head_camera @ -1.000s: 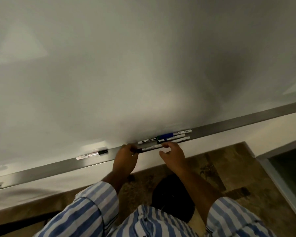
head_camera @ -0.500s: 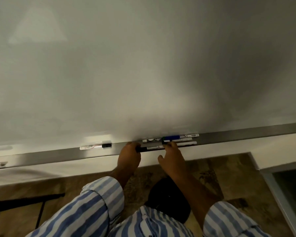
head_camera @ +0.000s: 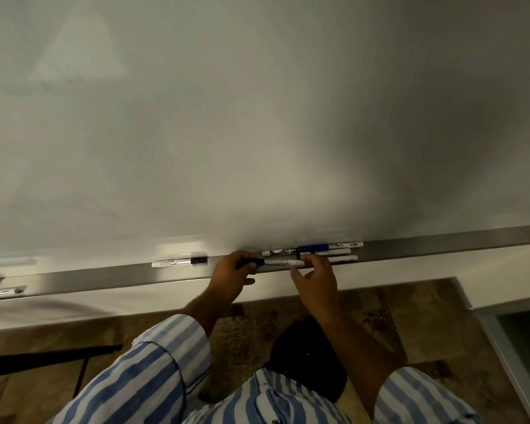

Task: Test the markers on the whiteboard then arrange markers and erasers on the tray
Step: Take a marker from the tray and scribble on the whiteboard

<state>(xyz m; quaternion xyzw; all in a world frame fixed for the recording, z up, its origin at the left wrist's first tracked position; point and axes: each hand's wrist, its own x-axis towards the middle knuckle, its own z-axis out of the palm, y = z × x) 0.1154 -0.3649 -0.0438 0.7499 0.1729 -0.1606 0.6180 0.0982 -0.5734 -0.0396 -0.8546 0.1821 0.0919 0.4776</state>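
Note:
A long metal tray [head_camera: 110, 278] runs under the whiteboard [head_camera: 257, 117]. My left hand [head_camera: 231, 278] grips the black cap end of a white marker [head_camera: 283, 262] lying along the tray's front. My right hand [head_camera: 315, 278] pinches the same marker at its other end. Behind it lie a white marker with black print [head_camera: 279, 251], a blue-capped marker [head_camera: 331, 246] and two more white markers [head_camera: 341, 255]. A lone black-capped marker [head_camera: 179, 262] lies on the tray to the left.
Two more markers [head_camera: 0, 291] sit at the tray's far left end. Below are a brown patterned floor [head_camera: 410, 316], a dark stand's legs [head_camera: 43, 356] at the left and a grey frame [head_camera: 508, 356] at the right.
The view has swung and the tray now looks more level. Both hands stay on the front marker; the left hand's grip on its black cap is now plainer.

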